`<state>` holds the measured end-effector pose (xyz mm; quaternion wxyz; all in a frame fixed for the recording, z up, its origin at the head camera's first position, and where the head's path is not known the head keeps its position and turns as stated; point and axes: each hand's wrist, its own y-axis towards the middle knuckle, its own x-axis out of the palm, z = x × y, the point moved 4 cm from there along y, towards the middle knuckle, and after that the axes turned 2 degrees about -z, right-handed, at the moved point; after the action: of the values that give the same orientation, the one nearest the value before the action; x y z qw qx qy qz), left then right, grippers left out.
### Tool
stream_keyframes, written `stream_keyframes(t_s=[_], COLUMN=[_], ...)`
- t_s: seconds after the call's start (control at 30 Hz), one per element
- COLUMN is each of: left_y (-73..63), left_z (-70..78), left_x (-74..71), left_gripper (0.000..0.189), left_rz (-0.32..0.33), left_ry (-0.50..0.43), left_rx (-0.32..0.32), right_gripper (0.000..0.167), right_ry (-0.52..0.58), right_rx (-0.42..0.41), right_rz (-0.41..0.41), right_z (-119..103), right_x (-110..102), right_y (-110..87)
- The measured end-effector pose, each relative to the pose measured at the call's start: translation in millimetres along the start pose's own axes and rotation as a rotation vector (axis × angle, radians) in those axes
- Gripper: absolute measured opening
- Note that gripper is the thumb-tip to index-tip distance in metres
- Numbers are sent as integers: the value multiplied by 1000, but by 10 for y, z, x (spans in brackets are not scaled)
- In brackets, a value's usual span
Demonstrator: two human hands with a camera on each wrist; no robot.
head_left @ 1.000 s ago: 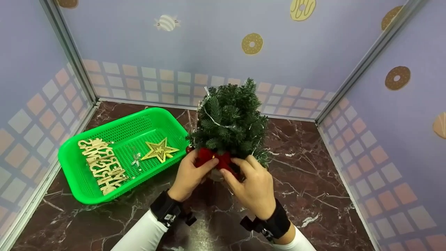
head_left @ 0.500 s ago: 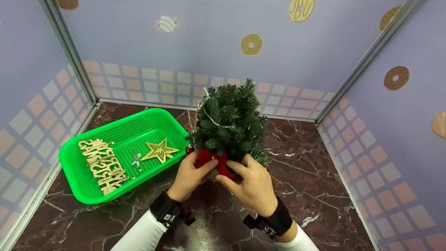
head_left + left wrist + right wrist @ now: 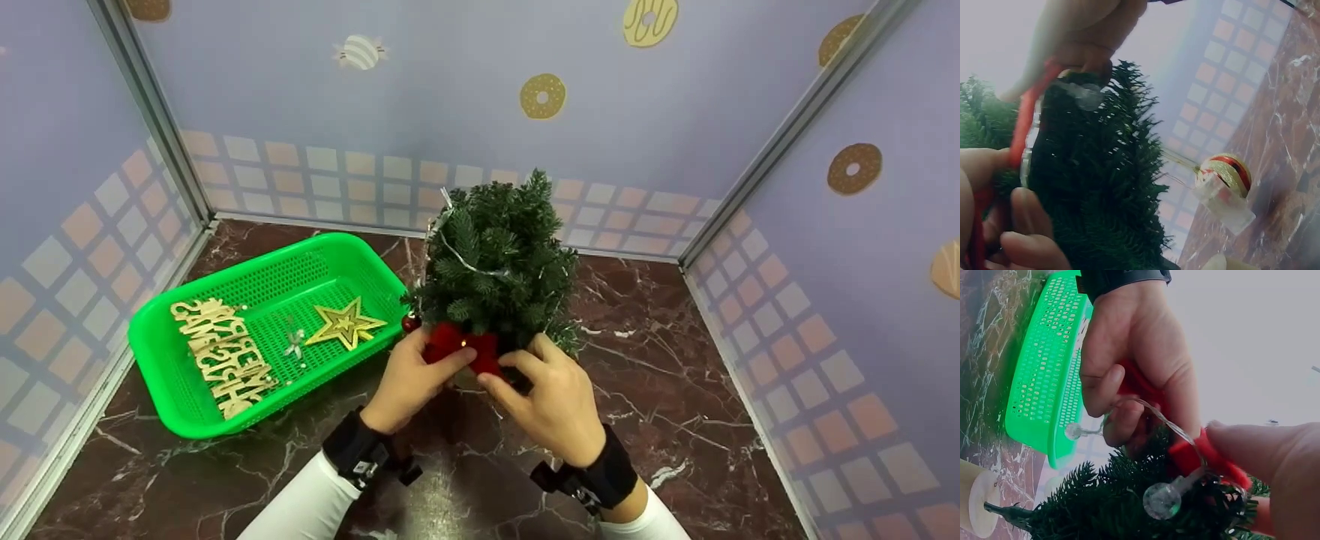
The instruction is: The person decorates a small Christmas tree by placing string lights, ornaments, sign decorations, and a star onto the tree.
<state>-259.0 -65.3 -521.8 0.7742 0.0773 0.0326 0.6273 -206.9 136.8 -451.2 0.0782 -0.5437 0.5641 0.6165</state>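
Note:
A small artificial Christmas tree (image 3: 499, 255) stands in front of me, with a red bow (image 3: 444, 339) low on its near side. My left hand (image 3: 401, 382) pinches the bow's left part, its thumb across the front near a small gold centre. My right hand (image 3: 555, 401) pinches the bow's lower right part between thumb and fingertips. In the right wrist view a clear wire with round bulbs (image 3: 1162, 500) runs past the red fabric (image 3: 1185, 458) and the left hand's fingers. The left wrist view shows the bow edge-on against the branches, partly hidden by fingers.
Left of the tree lies a green plastic basket (image 3: 161, 375) holding gold lettering (image 3: 225, 360), a gold star (image 3: 345, 324) and a small silvery piece (image 3: 294, 345). A gold-and-red bauble (image 3: 1229, 173) hangs beside the tree. Patterned walls enclose the dark marbled tabletop (image 3: 660, 420).
My right hand's fingers shifted down and left on the bow, then back slightly to the right. The left hand stayed nearly still, and the bow now looks more spread out.

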Motion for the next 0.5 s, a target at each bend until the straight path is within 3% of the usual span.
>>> stream_keyframes(t_s=[0.07,0.17,0.37,0.5], left_y=[3,-7,-32,-21], left_z=[-9,-10,9,0], left_x=[-6,-35,-75,-56], left_gripper=[33,28,23,26], left_rz=[-26,-29,37,48], left_ry=[-33,-60,-83,-65], left_rx=[-37,-41,66,63], right_gripper=[26,20,17,17], right_ry=[2,-18,-31,-16], right_rx=[10,5,-7,6], right_rz=[22,60,107,113], right_z=[8,3,-24,-39], right_x=[9,30,48,50], right_y=[-1,1,4,10])
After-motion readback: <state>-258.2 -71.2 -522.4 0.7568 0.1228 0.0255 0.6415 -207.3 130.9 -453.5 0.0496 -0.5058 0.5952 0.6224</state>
